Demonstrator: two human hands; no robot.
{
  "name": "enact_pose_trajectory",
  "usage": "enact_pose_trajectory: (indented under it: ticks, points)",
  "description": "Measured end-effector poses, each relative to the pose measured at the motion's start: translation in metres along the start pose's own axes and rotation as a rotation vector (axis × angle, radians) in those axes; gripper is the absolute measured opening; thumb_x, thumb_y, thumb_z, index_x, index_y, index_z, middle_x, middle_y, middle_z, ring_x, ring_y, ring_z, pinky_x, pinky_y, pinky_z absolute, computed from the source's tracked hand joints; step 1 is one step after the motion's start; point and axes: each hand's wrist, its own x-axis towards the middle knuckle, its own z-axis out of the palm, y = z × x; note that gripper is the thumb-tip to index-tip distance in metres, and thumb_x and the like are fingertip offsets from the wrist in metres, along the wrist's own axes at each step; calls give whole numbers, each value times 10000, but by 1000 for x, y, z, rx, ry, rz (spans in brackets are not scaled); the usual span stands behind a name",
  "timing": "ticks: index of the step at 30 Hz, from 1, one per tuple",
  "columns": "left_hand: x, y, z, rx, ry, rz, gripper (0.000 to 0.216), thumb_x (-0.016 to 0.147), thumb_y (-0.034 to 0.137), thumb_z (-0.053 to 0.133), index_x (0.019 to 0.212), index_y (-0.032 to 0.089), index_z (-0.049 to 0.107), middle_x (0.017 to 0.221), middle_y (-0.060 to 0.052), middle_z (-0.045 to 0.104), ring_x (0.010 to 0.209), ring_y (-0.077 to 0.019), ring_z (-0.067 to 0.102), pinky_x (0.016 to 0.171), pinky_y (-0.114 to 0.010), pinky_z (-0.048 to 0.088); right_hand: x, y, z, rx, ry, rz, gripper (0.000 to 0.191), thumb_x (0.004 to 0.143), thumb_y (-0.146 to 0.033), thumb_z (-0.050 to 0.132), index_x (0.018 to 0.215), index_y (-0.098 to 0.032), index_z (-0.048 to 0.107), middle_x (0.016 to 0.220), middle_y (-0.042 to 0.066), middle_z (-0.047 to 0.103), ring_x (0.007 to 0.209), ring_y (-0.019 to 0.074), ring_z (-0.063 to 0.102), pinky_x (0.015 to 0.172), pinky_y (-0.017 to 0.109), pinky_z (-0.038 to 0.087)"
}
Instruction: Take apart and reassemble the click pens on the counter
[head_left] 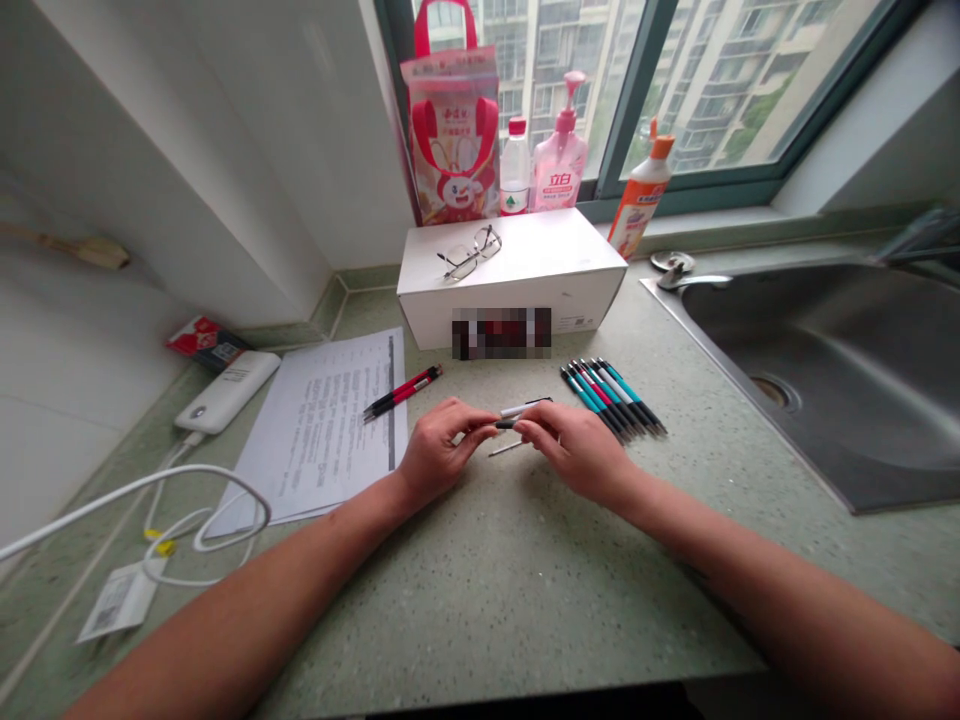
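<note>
Between the fingertips of my left hand [444, 442] and my right hand [581, 452] is a short dark pen part [507, 424], pinched at both ends. Just beyond it lies a white pen barrel [516, 410], partly hidden by my right fingers. A thin pen refill [504, 449] rests on the counter below the fingertips. Several teal, red and white pens [609, 395] with black grips lie side by side to the right of my right hand. Red and black pens [403, 393] lie across the edge of the printed papers [322, 430], up and left of my left hand.
At the back stands a white box [517, 270] with eyeglasses [472, 254] on it. A steel sink [817, 370] is on the right. Left are a white power bank [229, 390] and a looped white cable [202, 530]. Bottles [559, 165] and a bag [454, 140] stand by the window.
</note>
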Motion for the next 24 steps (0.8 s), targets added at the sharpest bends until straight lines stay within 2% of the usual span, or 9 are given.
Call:
enact_pose_trajectory:
  ticks: [1,3,7,9,12,14,16,20,24]
  points:
    - [0,0,0,1,6,-8,104,932,230,686,1006,176,733,856,-48,760,735,-156,631,688,-296,521,0,0,0,41,16,5,209,964,-375,591,1019,-192,677,860,41,728,696,156,632,635,289,433]
    - [0,0,0,5,10,-16,106,933,231,684,1012,179,734,863,-50,761,746,-158,638,691,-298,525,1,0,1,99,15,23,295,929,-392,641,1144,-189,651,911,47,733,704,154,635,649,292,454]
    - [0,0,0,10,2,4,103,936,235,682,1007,180,731,867,-52,765,772,-164,653,705,-304,531,1,0,1,153,-69,42,267,992,-397,528,905,-209,696,774,26,723,670,153,633,632,296,452]
    - [0,0,0,9,0,5,108,941,246,677,1006,178,730,862,-53,765,766,-163,652,701,-303,531,1,-1,2,175,-37,33,205,957,-381,590,976,-201,687,851,37,741,694,152,643,636,292,465]
    - [0,1,0,14,-1,2,124,950,270,666,1008,180,730,855,-53,763,753,-160,648,700,-305,533,0,-2,2,231,-32,47,309,923,-393,643,1160,-195,649,929,49,754,673,138,648,618,281,484]
    - [0,1,0,16,-6,7,125,952,273,662,1004,182,731,854,-53,764,754,-161,649,705,-307,533,0,-4,1,280,-76,55,254,971,-395,566,1075,-196,684,827,29,748,602,123,635,594,274,487]
    - [0,1,-1,11,-15,10,117,950,264,664,1001,181,730,853,-52,765,754,-161,648,703,-307,532,0,-4,1,309,-48,41,240,981,-376,547,996,-192,701,779,25,744,608,127,652,602,276,501]
    - [0,2,-1,5,-16,-8,122,952,267,660,999,180,731,853,-57,762,746,-164,645,695,-310,531,0,-3,1,319,20,25,278,925,-359,642,1143,-189,672,923,59,770,731,156,701,653,295,533]
    - [0,4,0,-2,-21,-26,113,953,259,657,990,182,731,861,-59,761,769,-170,660,709,-310,533,0,-3,1,316,-27,15,214,972,-318,570,1068,-188,710,821,35,754,649,138,671,632,288,526]
